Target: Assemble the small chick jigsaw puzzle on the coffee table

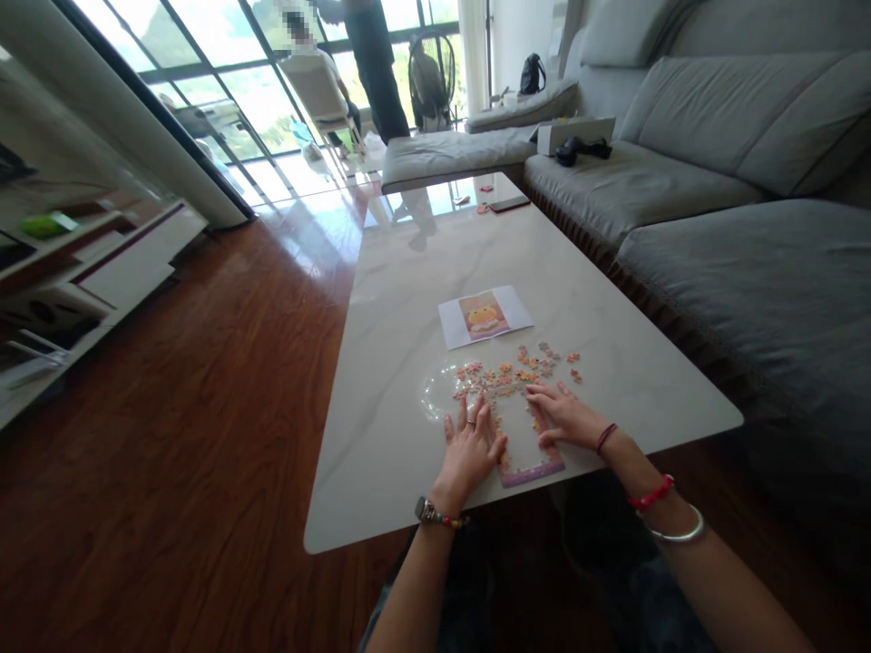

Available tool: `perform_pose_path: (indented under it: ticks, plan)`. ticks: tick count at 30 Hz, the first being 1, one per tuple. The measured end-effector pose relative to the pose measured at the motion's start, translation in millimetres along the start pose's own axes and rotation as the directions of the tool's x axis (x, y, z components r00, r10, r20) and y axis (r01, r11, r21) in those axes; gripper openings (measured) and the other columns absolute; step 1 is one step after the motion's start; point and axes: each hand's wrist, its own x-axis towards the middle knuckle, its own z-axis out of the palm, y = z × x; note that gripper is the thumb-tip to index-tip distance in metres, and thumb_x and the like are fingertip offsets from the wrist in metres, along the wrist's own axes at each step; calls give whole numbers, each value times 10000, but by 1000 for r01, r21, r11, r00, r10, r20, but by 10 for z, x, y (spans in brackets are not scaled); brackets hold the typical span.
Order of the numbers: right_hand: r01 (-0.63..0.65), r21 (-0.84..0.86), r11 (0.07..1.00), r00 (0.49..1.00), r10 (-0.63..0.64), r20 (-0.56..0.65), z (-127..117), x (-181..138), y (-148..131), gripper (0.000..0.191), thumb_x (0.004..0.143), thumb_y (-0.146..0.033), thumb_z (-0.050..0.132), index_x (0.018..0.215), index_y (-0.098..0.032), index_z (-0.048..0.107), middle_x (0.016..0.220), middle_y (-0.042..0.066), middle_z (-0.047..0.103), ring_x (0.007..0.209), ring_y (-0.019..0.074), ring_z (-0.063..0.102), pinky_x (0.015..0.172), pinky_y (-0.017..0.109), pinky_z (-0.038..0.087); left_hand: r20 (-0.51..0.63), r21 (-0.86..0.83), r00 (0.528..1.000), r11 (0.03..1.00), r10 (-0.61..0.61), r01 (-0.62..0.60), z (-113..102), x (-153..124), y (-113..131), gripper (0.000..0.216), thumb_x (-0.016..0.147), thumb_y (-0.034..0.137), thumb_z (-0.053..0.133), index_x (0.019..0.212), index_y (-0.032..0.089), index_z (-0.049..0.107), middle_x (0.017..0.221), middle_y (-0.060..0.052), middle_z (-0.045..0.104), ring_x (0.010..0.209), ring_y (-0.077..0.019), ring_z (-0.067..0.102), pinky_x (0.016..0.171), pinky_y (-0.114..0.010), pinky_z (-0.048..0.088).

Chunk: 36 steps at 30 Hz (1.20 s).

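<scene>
A partly joined jigsaw puzzle border point(534, 474) lies near the table's front edge, its purple-pink bottom strip and both sides framing bare tabletop. My left hand point(468, 451) rests with spread fingers along the border's left side, fingertips close to the loose pieces. On the opposite side, my right hand point(570, 415) lies with fingers stretched out over the right strip, partly covering it. Loose orange and pink puzzle pieces point(505, 372) are scattered just beyond both hands. Behind them is a paper sheet with a printed picture point(484, 316) of an orange and white figure.
The white marble-look table point(387, 381) has rounded corners. A phone point(509, 205) and small items lie at its far end. A grey sofa point(687, 172) runs along the right, holding a white box point(578, 136). People and a fan point(431, 80) are by the windows.
</scene>
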Motion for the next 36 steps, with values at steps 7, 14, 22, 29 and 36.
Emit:
perform_pose_path:
  ticks: [7, 14, 22, 29, 36]
  plan:
    - [59, 18, 998, 998, -59, -12, -30, 83, 25, 621, 493, -344, 736, 1043, -169, 507, 1300, 152, 416, 1221, 285, 349, 1015, 549, 178, 69, -4, 997, 1000, 23, -23, -62, 48, -63, 630, 823, 492, 311, 1369, 244, 118, 1453, -42, 129, 1327, -284, -32, 1004, -599, 113]
    - [69, 26, 997, 997, -68, -41, -14, 73, 30, 714, 508, -335, 726, 1152, -190, 454, 1282, 135, 443, 1206, 274, 375, 1024, 529, 174, 88, 16, 996, 1000, 4, -5, -56, 67, -36, 636, 822, 510, 288, 1371, 236, 121, 1453, -42, 127, 1327, -287, -23, 1004, -597, 110]
    - [44, 29, 999, 999, -44, -22, -21, 60, 35, 747, 513, -348, 728, 1190, -182, 458, 1311, 140, 409, 1209, 281, 368, 1025, 540, 160, 114, -22, 993, 1000, 2, 0, -56, 54, -38, 637, 824, 487, 291, 1374, 230, 99, 1458, -31, 94, 1325, -292, -30, 995, -604, 105]
    - [100, 48, 994, 993, -97, -61, 1, 70, 101, 707, 539, -346, 731, 1177, -167, 485, 1305, 153, 406, 1217, 282, 354, 1016, 511, 224, 104, -29, 995, 1000, 0, 3, -55, 47, -54, 630, 823, 482, 323, 1371, 256, 108, 1454, -42, 123, 1326, -297, 1, 1001, -586, 119]
    - [21, 0, 1000, 939, -19, -344, -69, 210, 208, 384, 790, -332, 505, 1154, -209, 512, 1243, 105, 470, 1186, 218, 404, 964, 440, 358, -51, -59, 998, 998, -36, 33, -140, 89, -77, 541, 872, 435, 251, 1367, 275, 102, 1377, -59, 337, 1306, -246, 176, 984, -495, 273]
